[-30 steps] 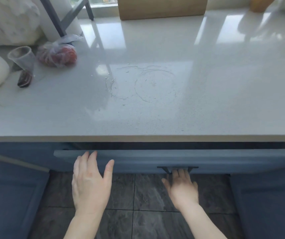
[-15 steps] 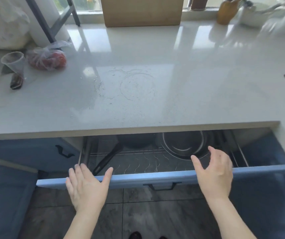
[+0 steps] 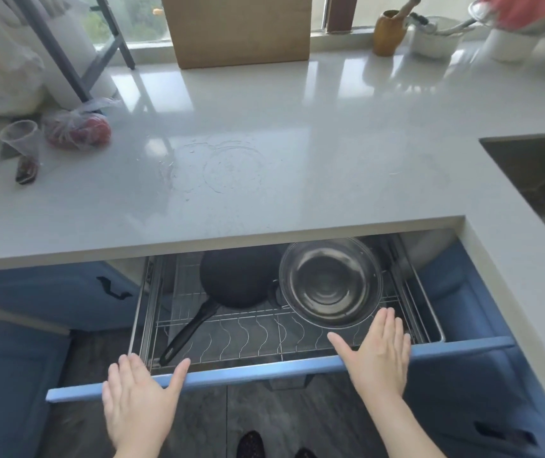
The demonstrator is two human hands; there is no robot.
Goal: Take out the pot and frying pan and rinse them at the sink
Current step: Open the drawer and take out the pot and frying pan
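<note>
Lying in the blue pull-out drawer (image 3: 264, 375): a round black frying pan (image 3: 238, 279), a shiny steel pot (image 3: 330, 282). Left hand (image 3: 139, 398) and right hand (image 3: 380, 355) hover flat, holding nothing.

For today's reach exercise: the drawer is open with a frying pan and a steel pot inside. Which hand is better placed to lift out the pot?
Probably the right hand: it hovers open just in front of the pot, while the left hand lies at the drawer's opposite end.
</note>
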